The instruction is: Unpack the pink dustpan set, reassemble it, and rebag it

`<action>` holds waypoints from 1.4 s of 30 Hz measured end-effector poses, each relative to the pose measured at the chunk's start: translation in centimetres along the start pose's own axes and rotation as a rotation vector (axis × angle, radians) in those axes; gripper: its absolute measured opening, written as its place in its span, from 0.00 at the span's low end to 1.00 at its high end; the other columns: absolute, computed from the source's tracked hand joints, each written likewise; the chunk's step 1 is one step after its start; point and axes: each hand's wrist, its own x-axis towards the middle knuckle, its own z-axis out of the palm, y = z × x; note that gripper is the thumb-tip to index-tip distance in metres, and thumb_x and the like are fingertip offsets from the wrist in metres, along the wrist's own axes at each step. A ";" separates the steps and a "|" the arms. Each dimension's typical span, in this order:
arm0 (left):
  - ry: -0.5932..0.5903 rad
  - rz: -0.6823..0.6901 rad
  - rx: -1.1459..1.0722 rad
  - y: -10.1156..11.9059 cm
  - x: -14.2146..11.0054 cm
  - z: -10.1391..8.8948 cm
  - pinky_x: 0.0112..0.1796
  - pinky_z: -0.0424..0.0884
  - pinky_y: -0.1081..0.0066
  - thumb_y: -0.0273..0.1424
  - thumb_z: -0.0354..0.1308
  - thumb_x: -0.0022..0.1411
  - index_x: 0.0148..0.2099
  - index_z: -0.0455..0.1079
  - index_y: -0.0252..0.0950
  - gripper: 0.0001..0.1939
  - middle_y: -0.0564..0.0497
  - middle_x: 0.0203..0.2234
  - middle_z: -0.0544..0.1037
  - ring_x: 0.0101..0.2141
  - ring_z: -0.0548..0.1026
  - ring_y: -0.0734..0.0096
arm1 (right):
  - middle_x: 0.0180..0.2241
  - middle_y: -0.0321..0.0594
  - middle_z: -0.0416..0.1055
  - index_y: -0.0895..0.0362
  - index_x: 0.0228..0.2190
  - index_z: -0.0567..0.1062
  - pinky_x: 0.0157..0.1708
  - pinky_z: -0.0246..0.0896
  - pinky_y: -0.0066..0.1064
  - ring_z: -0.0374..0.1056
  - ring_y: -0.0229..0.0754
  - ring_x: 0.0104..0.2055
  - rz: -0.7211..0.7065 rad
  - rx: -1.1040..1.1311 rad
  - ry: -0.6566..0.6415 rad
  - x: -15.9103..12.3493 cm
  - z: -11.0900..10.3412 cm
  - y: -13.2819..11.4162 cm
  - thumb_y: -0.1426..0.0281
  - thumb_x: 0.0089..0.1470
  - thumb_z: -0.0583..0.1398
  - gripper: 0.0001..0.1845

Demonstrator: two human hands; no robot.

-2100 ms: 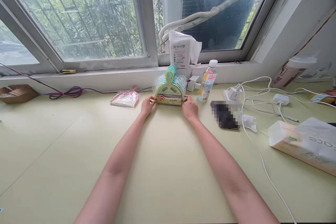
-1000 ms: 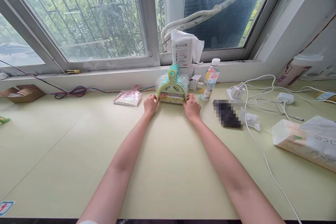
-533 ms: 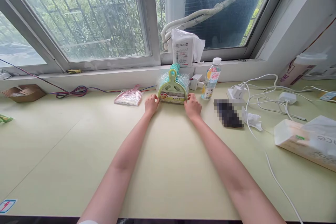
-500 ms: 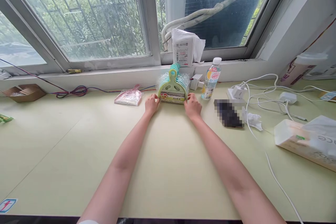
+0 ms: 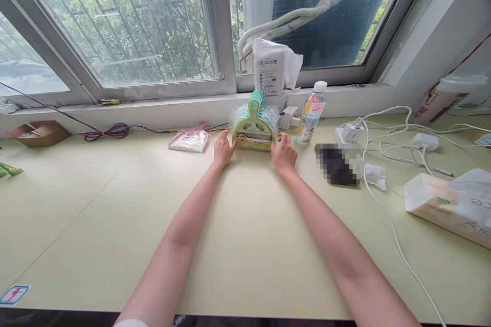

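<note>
A stack of small green dustpan-and-brush sets (image 5: 253, 126) in clear plastic wrap stands upright against the wall below the window. Light green is the front one, with a printed label across its bristles; teal handles show behind it. My left hand (image 5: 223, 149) is at the stack's lower left edge, thumb by the rim and fingers apart from it. At the lower right edge, my right hand (image 5: 284, 152) has its thumb close to the rim and its fingers raised and spread. Both hands look open; whether the thumbs touch the rim is hard to tell.
Left of the stack lies a pink wrapped dustpan set (image 5: 189, 139). A drink bottle (image 5: 311, 112), a pixelated dark object (image 5: 336, 164), white cables (image 5: 399, 148) and a tissue pack (image 5: 448, 204) are to the right. A cardboard box (image 5: 38, 134) sits far left.
Fingers of both hands have loosened and moved outward from the stack's sides. The stack stays at the wall. The whole view has shifted slightly.
</note>
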 end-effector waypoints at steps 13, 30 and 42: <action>-0.090 -0.483 0.385 -4.5 -0.3 -3.4 0.59 0.38 0.44 0.31 0.44 0.61 0.62 0.55 0.28 0.28 0.35 0.62 0.56 0.63 0.51 0.50 | 0.40 0.42 0.69 0.56 0.47 0.63 0.21 0.42 0.28 0.63 0.37 0.28 -0.020 0.058 0.124 0.3 -0.2 0.0 0.65 0.61 0.48 0.14; -0.091 -0.217 0.305 -4.2 -11.4 -17.5 0.56 0.53 0.58 0.43 0.47 0.63 0.54 0.66 0.42 0.21 0.43 0.55 0.68 0.57 0.62 0.53 | 0.41 0.46 0.71 0.57 0.48 0.63 0.26 0.52 0.30 0.67 0.42 0.32 -0.102 0.189 0.120 -2.6 -2.6 -0.2 0.66 0.61 0.44 0.17; -0.688 -0.572 -0.829 0.2 -9.7 -14.7 0.35 0.68 0.68 0.43 0.65 0.45 0.42 0.72 0.33 0.25 0.43 0.36 0.77 0.37 0.75 0.60 | 0.43 0.39 0.77 0.51 0.43 0.75 0.42 0.65 0.36 0.72 0.46 0.43 -0.308 0.584 -0.657 -8.4 -5.6 -2.5 0.61 0.56 0.55 0.16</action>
